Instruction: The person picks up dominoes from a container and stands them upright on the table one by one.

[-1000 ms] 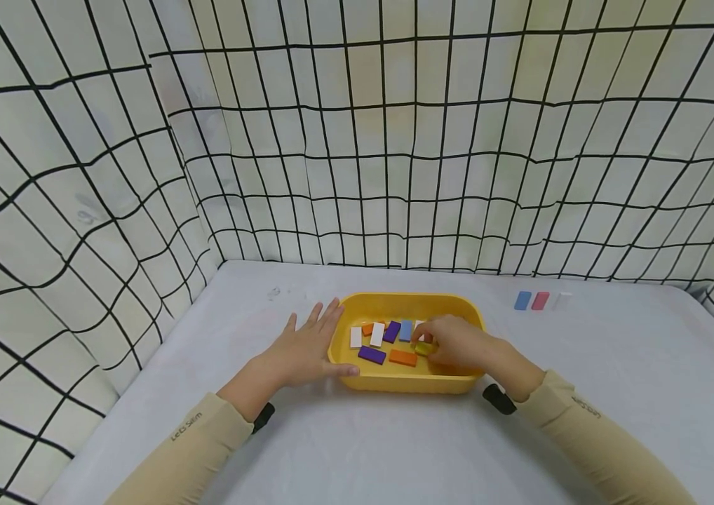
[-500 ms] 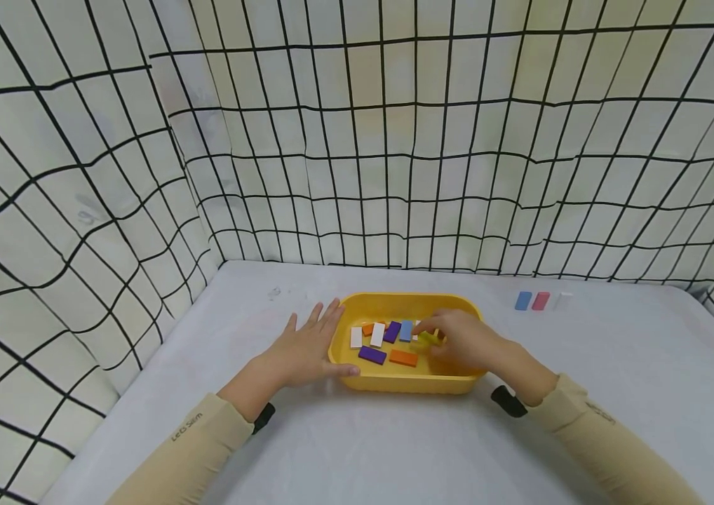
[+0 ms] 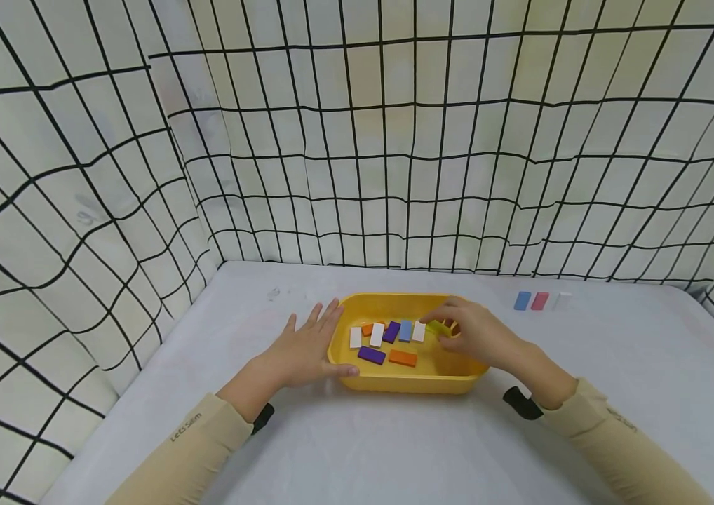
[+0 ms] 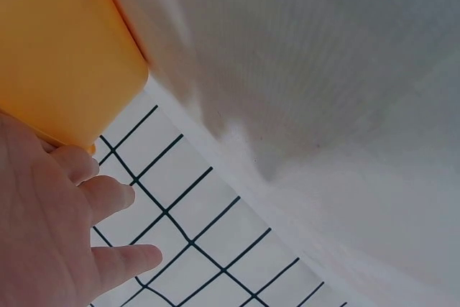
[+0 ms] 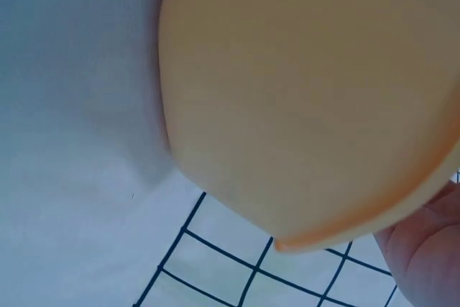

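Note:
A yellow plastic tub (image 3: pixel 407 384) stands on the table, with several small rectangular blocks lying inside. My left hand (image 3: pixel 303 354) rests against the tub's left rim, fingers spread and straight; in the left wrist view that hand (image 4: pixel 43 213) touches the tub wall (image 4: pixel 65 48). Over the tub's right part, my right hand (image 3: pixel 483 337) pinches a yellow-green block (image 3: pixel 438 328) between thumb and fingers. Just left of it lie a white block (image 3: pixel 419 332), a blue block (image 3: pixel 405 331) and a purple block (image 3: pixel 391 332). An orange block (image 3: pixel 402 358) sits nearer the front. The tub wall (image 5: pixel 302 106) hides most of my right hand in the right wrist view.
Beyond the tub to the right, a blue block (image 3: pixel 522 301), a red block (image 3: pixel 540 301) and a white block (image 3: pixel 562 301) stand in a row on the white table (image 3: pixel 363 449). Black netting (image 3: pixel 395 154) over white sheeting encloses the back and sides.
My right hand has moved up and to the right inside the tub with the yellow-green block, uncovering the white block beside the blue one. The left hand has stayed in place.

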Demonstrator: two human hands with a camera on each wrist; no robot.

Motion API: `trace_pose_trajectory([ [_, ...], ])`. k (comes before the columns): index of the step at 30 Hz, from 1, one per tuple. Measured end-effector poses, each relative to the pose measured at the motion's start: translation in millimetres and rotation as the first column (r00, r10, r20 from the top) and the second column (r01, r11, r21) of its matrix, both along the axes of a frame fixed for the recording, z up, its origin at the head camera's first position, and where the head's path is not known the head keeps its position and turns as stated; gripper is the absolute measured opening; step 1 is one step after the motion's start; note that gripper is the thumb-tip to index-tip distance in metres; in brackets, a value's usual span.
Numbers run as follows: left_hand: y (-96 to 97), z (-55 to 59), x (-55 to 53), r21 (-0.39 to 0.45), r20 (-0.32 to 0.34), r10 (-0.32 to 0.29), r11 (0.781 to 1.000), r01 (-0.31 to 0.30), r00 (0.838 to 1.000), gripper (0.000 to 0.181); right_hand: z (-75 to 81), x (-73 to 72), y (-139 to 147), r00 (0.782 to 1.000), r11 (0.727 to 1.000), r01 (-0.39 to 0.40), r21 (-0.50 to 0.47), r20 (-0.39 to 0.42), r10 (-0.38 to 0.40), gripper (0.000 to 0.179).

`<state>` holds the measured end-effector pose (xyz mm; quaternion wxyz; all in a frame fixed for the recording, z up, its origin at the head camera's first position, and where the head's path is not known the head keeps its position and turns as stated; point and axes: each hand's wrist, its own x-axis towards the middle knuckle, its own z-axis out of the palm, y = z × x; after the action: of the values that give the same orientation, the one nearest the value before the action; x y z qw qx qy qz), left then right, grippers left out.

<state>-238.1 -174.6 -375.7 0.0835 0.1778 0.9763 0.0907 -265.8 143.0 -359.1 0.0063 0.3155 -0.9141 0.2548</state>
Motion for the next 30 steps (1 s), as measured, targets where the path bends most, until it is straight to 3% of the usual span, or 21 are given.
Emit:
trace_pose_trajectory([
  [5, 0.0, 0.8, 1.1, 0.0, -0.001, 0.0, 1.0, 0.0, 1.0, 0.118, 3.1, 0.9, 6, 0.999, 0.999, 0.004, -0.044, -0.037, -0.006, 0.033],
  [19, 0.2, 2.0, 1.1, 0.009, 0.003, -0.007, 1.0, 0.007, 1.0, 0.118, 6.2, 0.1, 28, 0.997, 0.976, 0.068, -0.209, 0.035, -0.062, 0.031],
  [30, -0.4, 2.8, 2.1, 0.016, 0.01, -0.007, 1.0, 0.007, 1.0, 0.117, 4.7, 0.2, 46, 0.995, 0.953, 0.104, -0.286, 0.022, -0.102, 0.03],
])
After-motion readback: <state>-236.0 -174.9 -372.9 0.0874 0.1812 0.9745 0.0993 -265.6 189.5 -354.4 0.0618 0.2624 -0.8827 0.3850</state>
